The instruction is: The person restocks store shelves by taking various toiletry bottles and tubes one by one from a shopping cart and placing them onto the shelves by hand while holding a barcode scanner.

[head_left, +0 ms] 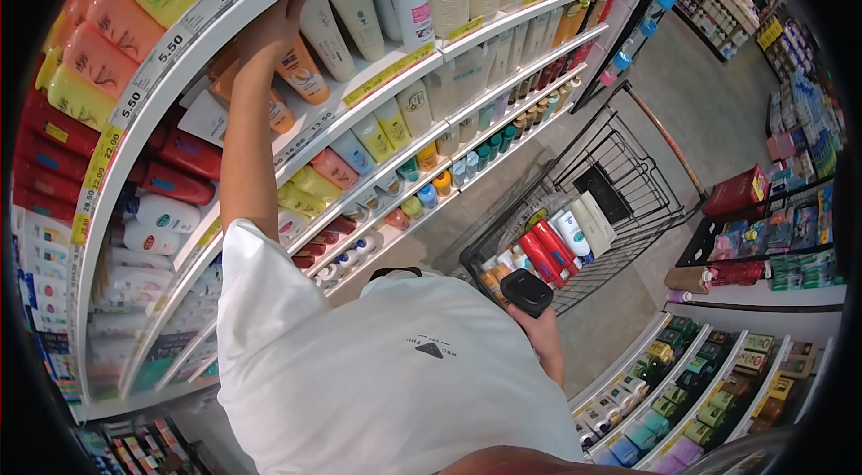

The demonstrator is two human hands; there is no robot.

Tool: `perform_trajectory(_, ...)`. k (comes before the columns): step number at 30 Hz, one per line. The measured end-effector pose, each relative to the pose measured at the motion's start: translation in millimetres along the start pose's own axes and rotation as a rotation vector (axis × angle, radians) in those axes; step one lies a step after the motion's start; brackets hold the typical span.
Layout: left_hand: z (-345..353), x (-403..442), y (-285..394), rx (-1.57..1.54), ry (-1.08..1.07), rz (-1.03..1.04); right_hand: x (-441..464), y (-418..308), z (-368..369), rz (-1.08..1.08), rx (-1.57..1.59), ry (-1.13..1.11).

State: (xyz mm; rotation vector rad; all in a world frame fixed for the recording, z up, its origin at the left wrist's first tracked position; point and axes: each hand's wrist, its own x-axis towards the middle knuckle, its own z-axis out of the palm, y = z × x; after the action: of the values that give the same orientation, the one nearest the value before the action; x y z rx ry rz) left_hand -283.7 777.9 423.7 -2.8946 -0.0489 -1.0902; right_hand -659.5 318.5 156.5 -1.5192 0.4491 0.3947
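Note:
My left hand (268, 33) reaches up into a shelf among tubes and bottles. Its fingers are mostly hidden, so I cannot see whether they hold anything. Just beside it stand an orange tube (303, 73) and a cream-coloured tube (327, 35). Low at my right side, my right hand (542, 338) is wrapped round a black, rounded object (527, 293) whose kind I cannot make out. Beyond that hand is a wire shopping cart (628, 264), holding red bottles (549, 252), a white bottle (570, 233), orange tubes and a pale box-like item (593, 222).
Curved white shelves (377, 96) with price strips rise close on my left, packed with bottles. More shelves (709, 403) of boxed goods stand at the lower right. Grey floor (620, 331) shows around the cart, and a red box (736, 190) sits beyond its handle.

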Motion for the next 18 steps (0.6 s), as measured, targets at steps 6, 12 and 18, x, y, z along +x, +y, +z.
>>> perform_trajectory(6,6.6,9.4,19.5,-0.008,-0.031,-0.032,-1.8,0.0,4.4,-0.129,0.064,0.040)
perform_trajectory(12,24.6,37.4,44.5,0.067,-0.103,0.074,-1.2,-1.5,2.5,-0.120,0.031,0.031)
perform_trajectory(18,51.0,53.1,39.5,0.060,0.070,0.148,-1.5,3.3,-0.1,-0.001,0.016,0.002)
